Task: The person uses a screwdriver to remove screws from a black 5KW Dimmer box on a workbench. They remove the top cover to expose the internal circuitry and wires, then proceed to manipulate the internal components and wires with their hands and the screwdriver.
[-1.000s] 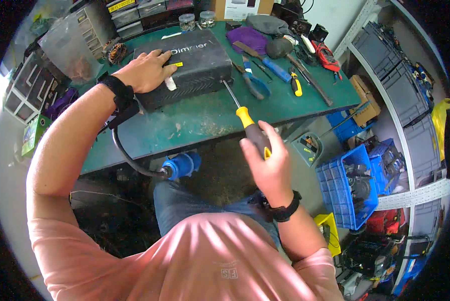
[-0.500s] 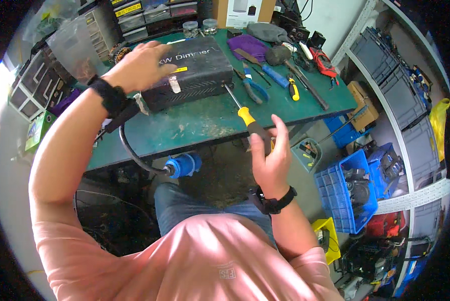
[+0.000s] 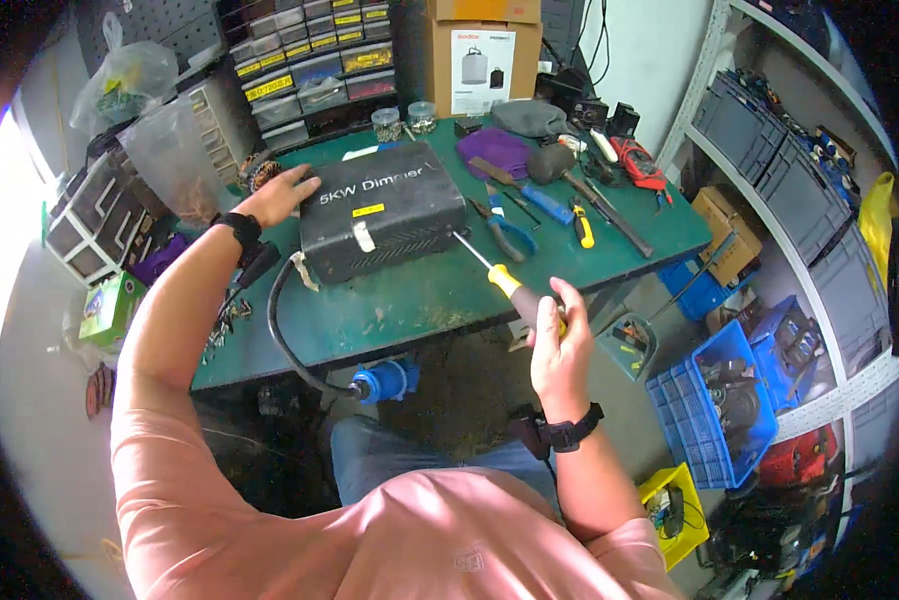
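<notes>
A black metal equipment box with vent slots, pale lettering and a yellow label lies on the green workbench. My left hand rests at the box's left edge, fingers stretched out onto its upper left corner. In my right hand is a screwdriver with a yellow and black handle. Its shaft slants up to the left, and the tip meets the front right corner of the box. Whether it sits in a screw is too small to tell. A black cable runs from the box to a blue plug at the bench's front edge.
Right of the box lie pliers, a hammer, a yellow-black tool, a purple cloth and a red meter. Drawer cabinets and a cardboard box stand behind. Blue crates and shelving are at right.
My left hand has shifted from above the box's top to its left edge. The view has tilted up. The screwdriver's tip stays at the same corner of the box.
</notes>
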### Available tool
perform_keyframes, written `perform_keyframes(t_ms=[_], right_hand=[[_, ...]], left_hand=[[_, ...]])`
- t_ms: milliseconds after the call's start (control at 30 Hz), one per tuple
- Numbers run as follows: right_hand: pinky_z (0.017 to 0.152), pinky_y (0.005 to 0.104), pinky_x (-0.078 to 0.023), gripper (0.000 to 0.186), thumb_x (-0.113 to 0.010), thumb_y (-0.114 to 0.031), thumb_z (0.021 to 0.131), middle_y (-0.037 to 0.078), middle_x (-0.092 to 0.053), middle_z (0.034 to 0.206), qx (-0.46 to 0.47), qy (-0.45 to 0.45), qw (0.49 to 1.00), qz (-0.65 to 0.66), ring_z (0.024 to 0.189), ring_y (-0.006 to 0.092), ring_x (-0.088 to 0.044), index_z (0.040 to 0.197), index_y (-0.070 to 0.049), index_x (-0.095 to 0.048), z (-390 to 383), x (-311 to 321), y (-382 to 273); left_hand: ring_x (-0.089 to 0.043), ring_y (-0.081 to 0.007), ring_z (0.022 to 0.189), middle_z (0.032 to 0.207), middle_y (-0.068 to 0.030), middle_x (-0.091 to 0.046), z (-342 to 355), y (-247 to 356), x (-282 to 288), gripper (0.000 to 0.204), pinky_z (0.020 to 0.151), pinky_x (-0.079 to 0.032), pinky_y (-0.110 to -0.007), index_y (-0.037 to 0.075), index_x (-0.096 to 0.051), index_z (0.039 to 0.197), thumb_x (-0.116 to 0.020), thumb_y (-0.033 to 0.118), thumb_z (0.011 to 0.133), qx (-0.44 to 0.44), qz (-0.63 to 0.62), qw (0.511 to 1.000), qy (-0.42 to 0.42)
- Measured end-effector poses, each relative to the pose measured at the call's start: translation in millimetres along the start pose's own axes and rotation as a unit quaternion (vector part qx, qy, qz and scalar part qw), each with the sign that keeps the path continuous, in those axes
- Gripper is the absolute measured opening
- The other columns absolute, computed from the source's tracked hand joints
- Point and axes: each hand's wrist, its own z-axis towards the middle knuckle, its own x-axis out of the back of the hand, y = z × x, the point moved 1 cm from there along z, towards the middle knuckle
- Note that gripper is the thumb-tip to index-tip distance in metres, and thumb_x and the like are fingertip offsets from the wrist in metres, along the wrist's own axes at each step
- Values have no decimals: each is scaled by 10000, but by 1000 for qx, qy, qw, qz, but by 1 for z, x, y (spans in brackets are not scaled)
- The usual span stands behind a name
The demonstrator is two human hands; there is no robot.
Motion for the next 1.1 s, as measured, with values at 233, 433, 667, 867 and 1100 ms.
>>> perform_keyframes(t_ms=[233,433,667,867,1100], right_hand=[[608,392,-495,238,-663,-101,826,149,-624,802,177,1,981,-78,713,333,-633,1033,-36,-564,-4,-2,-20],[620,397,-482,315,-669,-135,815,142,-615,813,266,-6,953,-147,705,322,-610,1091,-32,-557,5,-4,-13],[678,399,-498,278,-550,-192,930,220,-635,904,-3,-35,998,-44,810,374,-632,1118,12,-524,15,-5,7],[648,387,-487,310,-663,-42,791,171,-560,889,213,-43,964,-151,769,353,-574,1082,-29,-555,3,-9,-11],[671,328,-462,426,-659,-257,863,96,-558,831,-37,-4,997,64,741,196,-556,1165,1,-504,21,-12,11]], left_hand=[[-450,-314,1227,1323,-242,-455,-3,8,-7,681,996,-391,-368,-92,-369,1338,-455,456,942,28,-70,996,-42],[-389,-347,1274,1357,-255,-397,10,-25,-21,659,1076,-298,-370,-89,-351,1342,-448,429,948,-28,47,998,22],[-291,-320,1350,1419,-236,-322,3,-17,-17,664,1114,-236,-351,-83,-308,1369,-425,429,963,-6,91,995,29],[-263,-336,1361,1450,-235,-267,-16,1,-16,701,1119,-229,-358,-65,-282,1390,-437,461,952,11,58,998,-1],[-291,-356,1339,1416,-270,-298,-25,-10,-31,738,1107,-251,-370,-77,-249,1403,-416,483,951,28,-5,999,16]])
